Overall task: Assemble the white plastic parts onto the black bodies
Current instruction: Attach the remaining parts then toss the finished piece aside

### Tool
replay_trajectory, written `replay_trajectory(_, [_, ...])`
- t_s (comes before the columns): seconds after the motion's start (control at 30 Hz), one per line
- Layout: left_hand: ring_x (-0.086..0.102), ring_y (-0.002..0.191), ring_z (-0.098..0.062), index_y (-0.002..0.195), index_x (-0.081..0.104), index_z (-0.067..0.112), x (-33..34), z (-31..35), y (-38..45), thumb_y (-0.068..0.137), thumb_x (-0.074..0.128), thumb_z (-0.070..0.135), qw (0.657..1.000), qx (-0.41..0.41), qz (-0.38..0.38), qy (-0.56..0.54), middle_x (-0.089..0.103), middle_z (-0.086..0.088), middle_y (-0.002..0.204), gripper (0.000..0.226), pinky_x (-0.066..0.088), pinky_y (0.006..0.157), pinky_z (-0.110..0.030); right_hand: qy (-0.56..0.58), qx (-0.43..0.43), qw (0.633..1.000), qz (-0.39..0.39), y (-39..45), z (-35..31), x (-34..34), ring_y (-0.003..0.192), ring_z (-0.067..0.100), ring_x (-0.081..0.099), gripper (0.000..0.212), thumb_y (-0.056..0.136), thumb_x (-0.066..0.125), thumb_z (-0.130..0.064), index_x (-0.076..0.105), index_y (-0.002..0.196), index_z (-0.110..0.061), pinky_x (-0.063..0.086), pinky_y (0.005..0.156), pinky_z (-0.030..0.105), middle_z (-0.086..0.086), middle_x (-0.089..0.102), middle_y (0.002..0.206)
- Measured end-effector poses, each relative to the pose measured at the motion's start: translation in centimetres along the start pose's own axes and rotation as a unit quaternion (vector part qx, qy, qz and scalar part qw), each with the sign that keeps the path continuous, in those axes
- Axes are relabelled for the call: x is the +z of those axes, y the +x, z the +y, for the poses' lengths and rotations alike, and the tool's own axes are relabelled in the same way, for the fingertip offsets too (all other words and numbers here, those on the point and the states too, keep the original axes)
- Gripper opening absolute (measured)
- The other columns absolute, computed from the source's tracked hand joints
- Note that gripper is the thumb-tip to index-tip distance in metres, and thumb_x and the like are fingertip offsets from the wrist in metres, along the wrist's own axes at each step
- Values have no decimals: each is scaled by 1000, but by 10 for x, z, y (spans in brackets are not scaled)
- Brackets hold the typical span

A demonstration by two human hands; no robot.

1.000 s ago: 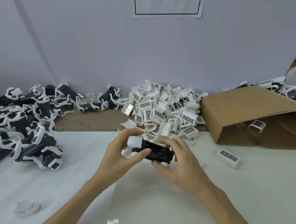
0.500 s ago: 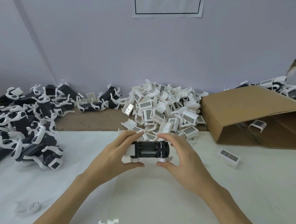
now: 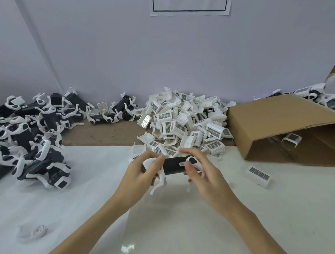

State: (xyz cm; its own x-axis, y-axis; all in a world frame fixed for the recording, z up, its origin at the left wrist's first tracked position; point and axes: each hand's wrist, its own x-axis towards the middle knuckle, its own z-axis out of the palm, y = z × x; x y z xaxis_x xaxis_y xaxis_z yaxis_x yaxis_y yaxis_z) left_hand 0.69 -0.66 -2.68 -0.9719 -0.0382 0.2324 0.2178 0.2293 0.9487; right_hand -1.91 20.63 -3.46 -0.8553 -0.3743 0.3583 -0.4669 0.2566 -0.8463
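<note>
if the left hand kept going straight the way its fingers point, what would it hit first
Probably the heap of loose white plastic clips with barcode labels just beyond the left hand and its black plastic body; depth is uncertain.

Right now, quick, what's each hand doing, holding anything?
Left hand: closed around the left end of the black body.
Right hand: closed around the body's right end, thumb on top.

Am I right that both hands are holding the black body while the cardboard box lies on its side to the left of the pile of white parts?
Not quite: the head view shows the cardboard box on its side to the right of the pile of white parts, not the left. The rest holds: the left hand and right hand both hold the black body.
</note>
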Motion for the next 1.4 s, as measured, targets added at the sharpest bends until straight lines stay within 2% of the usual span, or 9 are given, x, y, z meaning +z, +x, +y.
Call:
replay_trajectory(0.13, [46,55,-18,75,59,21,6,1,0,95,55,74,999,-42,13,-6,52,-2,61,56,38,55,-23,-144,-72,987,1,-1,6,1,126,7,56,50,94,77,-16,61,137,-37,47,100,22,-17,58,134])
replay_trajectory(0.23, [56,55,-12,95,60,14,6,4,-2,98,50,66,999,1,-31,-27,65,-2,69,54,45,61,-22,-142,-31,989,0,1,12,4,118,1,61,46,94,77,-17,58,130,-38,48,98,24,-21,65,121])
replay_trajectory(0.33, [67,80,-15,126,70,18,5,2,-3,103,61,38,995,50,-78,-31,75,-5,105,32,55,76,-28,-80,10,997,-14,1,14,6,110,-7,64,51,98,72,-15,48,128,-49,46,86,11,-29,67,114])
replay_trajectory(0.57, [67,104,-26,128,73,35,9,2,-10,99,64,39,991,113,-67,0,68,1,111,31,55,91,-33,-79,-17,997,-6,1,15,12,109,-8,65,45,100,71,-18,46,128,-41,47,84,6,-32,63,119])
replay_trajectory(0.8, [68,93,-18,102,76,31,14,11,-11,97,58,53,996,86,-22,-17,70,3,94,30,52,82,-30,-103,-25,994,8,2,20,14,112,9,65,42,96,76,-24,49,122,-40,55,90,33,-16,67,117])
replay_trajectory(0.97, [64,105,-35,104,76,15,13,4,-9,107,41,52,995,36,-38,-90,69,-14,102,51,50,101,-53,-88,-9,996,14,0,17,18,102,9,67,45,83,74,-38,54,124,-40,57,89,35,-25,67,98])
replay_trajectory(1.1, [63,117,-26,123,79,32,14,10,0,108,24,55,995,-26,-25,-95,71,-5,117,62,48,105,-37,87,85,993,15,1,14,24,111,6,71,39,101,69,-25,54,136,-30,59,93,29,-16,75,116])
replay_trajectory(1.23, [66,121,-11,132,69,34,15,10,-6,101,60,42,995,-3,-100,-11,60,13,137,33,54,92,-23,443,155,883,9,3,3,30,125,22,68,54,98,59,-31,47,149,-18,59,94,33,6,70,135])
replay_trajectory(1.4, [73,110,-31,121,76,31,20,5,-13,103,71,17,989,-53,-80,-115,77,-2,118,24,57,90,-29,414,183,891,-27,3,1,28,131,19,64,58,96,56,-39,46,152,-29,48,112,41,0,69,139])
